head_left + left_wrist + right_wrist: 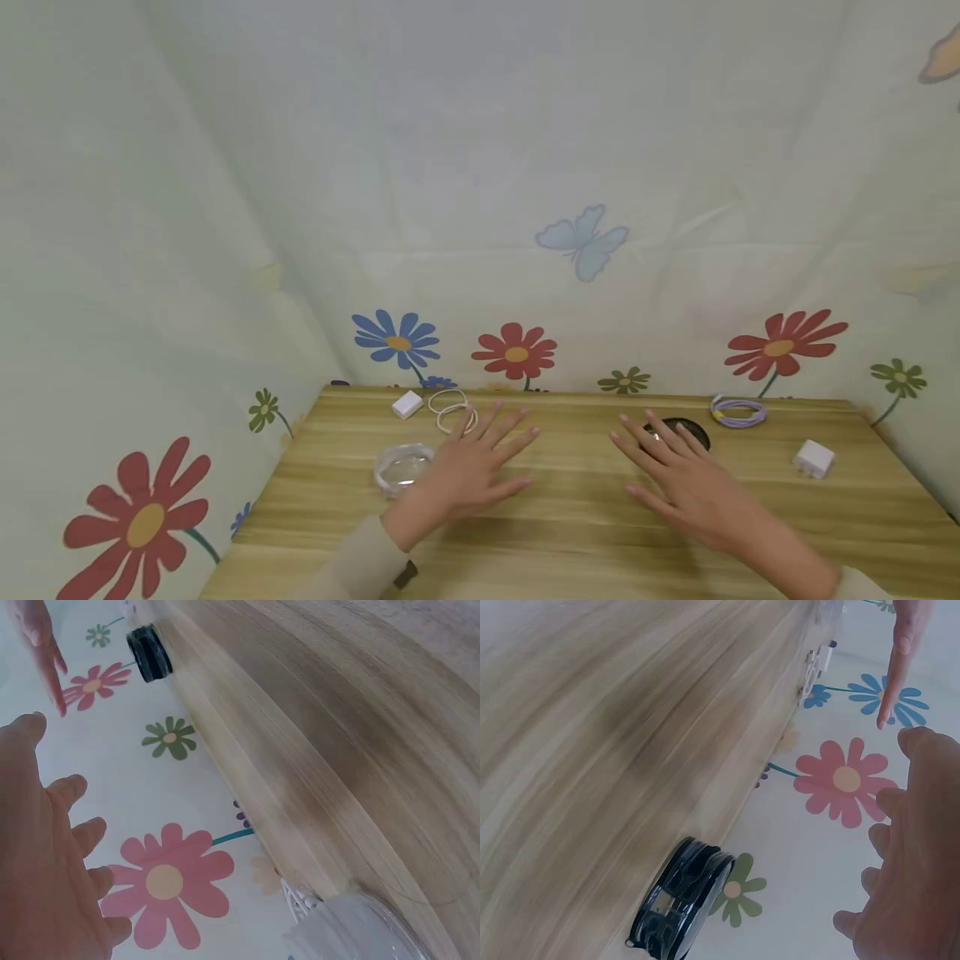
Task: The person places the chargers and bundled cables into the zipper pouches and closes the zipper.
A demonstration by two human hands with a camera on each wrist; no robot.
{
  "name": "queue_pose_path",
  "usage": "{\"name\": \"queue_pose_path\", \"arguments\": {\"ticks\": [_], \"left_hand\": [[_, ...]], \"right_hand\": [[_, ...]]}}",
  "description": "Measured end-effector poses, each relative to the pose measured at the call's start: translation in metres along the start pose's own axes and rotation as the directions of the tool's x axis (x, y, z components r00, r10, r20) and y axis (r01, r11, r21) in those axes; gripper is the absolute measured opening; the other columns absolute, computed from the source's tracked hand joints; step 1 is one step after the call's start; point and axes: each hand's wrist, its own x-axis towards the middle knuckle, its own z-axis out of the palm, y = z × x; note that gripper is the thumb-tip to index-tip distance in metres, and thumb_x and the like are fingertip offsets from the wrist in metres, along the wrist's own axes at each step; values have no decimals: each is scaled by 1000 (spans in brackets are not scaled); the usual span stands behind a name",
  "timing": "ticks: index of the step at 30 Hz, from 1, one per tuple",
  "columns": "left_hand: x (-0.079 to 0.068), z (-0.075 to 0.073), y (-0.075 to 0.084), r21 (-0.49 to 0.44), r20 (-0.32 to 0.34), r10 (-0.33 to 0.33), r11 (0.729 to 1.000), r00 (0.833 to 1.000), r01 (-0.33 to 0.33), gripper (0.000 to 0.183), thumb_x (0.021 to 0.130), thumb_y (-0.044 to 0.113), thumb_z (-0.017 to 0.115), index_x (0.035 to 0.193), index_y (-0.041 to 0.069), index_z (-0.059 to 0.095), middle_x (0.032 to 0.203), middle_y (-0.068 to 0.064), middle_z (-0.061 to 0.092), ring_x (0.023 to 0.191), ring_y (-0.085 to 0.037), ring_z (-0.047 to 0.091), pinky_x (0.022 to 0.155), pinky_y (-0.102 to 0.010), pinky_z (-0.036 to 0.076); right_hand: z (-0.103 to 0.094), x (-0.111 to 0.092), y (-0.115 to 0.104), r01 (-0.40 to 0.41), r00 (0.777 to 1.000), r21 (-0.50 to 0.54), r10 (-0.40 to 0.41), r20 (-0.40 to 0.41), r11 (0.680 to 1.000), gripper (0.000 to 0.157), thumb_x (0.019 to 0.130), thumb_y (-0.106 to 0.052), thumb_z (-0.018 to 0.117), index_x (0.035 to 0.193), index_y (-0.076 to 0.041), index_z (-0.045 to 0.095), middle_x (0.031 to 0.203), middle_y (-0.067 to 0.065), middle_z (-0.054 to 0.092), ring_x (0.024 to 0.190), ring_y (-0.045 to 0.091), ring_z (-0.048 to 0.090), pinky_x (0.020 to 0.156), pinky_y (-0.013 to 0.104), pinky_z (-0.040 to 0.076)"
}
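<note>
My left hand (467, 473) hovers over the wooden table with its fingers spread and nothing in it. Beside its wrist stands a round clear container (392, 472) with a whitish rim, also at the bottom of the left wrist view. A coiled white cable (442, 403) lies just beyond the left fingertips. My right hand (693, 492), fingers likewise spread, is held in the air and holds nothing. Behind its fingers, partly covered in the head view, is a round black-rimmed case (681, 896) with clear sides.
A white charger block (407, 405) sits at the back left of the table (570, 550). At the back right lies a coiled purple cable (738, 413), with a white plug adapter (813, 459) nearer the right edge. A flower-printed curtain (480, 167) rises behind and at the sides.
</note>
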Motion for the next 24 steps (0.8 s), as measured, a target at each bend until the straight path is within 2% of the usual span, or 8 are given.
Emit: {"name": "queue_pose_path", "arguments": {"ticks": [7,9,12,16,21,24], "left_hand": [[-12,-3,-5,-52,-11,-7,999,1000,6,64,103,62,39,161,40,23,170,11,4,157,-23,1,125,-53,5],[-16,-3,-6,-58,-30,-4,998,1000,2,63,103,60,42,161,38,27,170,9,8,157,-25,5,125,-54,7],[-23,-1,-9,-35,-43,-9,999,999,8,63,103,62,39,161,37,29,170,7,14,157,-27,11,124,-57,11],[-33,1,-15,-23,-32,-31,999,999,31,65,103,63,38,161,35,29,169,4,17,156,-26,12,124,-57,12],[-44,0,-22,-42,-53,-48,998,997,46,67,100,57,52,159,31,36,169,-3,21,155,-27,19,124,-56,14],[-51,-1,-26,-37,-62,-60,998,996,58,66,100,57,53,158,29,39,167,-5,25,153,-29,26,122,-58,20]], "right_hand": [[4,8,-6,13,999,28,-13,29,1000,64,104,-54,49,161,-31,31,167,1,28,156,31,16,120,59,21],[5,9,-8,20,999,34,-21,32,999,63,104,-52,50,161,-30,32,166,2,29,155,33,19,117,62,25],[9,11,-11,38,999,30,-39,31,999,64,104,-51,51,160,-28,33,166,3,29,154,34,21,117,62,26],[13,15,-14,66,998,34,-67,21,997,64,103,-46,55,160,-26,34,167,4,26,152,36,25,116,61,30],[13,21,-17,68,998,58,-69,13,996,64,103,-46,56,160,-25,35,168,5,24,152,34,27,114,63,33],[14,25,-18,53,998,50,-54,15,997,63,104,-49,52,160,-26,35,168,4,23,152,32,27,113,63,35]]}}
